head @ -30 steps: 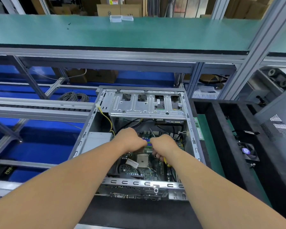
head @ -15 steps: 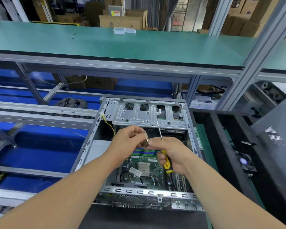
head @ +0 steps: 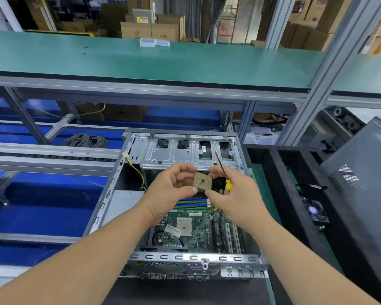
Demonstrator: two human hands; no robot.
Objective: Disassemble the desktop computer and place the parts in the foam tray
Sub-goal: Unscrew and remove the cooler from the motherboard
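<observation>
The open desktop case (head: pixel 110 194) lies flat in front of me, its motherboard (head: pixel 198 230) showing with a bare white CPU socket (head: pixel 183 226). Above the case, a square CPU chip (head: pixel 202 181) faces me with its gold pin side; both hands pinch it by the edges. My left hand (head: pixel 171 190) holds its left side. My right hand (head: pixel 235 197) holds its right side and also clamps a yellow-handled screwdriver (head: pixel 222 170), shaft pointing up. The black foam tray (head: pixel 279 186) stands to the right of the case.
A small fan (head: pixel 315 212) lies in a tray compartment at right. The grey perforated side panel (head: pixel 361 183) leans at the far right. A green-topped shelf (head: pixel 141 60) spans overhead behind the case. A coil of cable (head: pixel 86 140) lies at back left on blue flooring.
Both hands have risen out of the case from the motherboard. The CPU chip came up with them and now faces me, pins forward. The camera tilted upward.
</observation>
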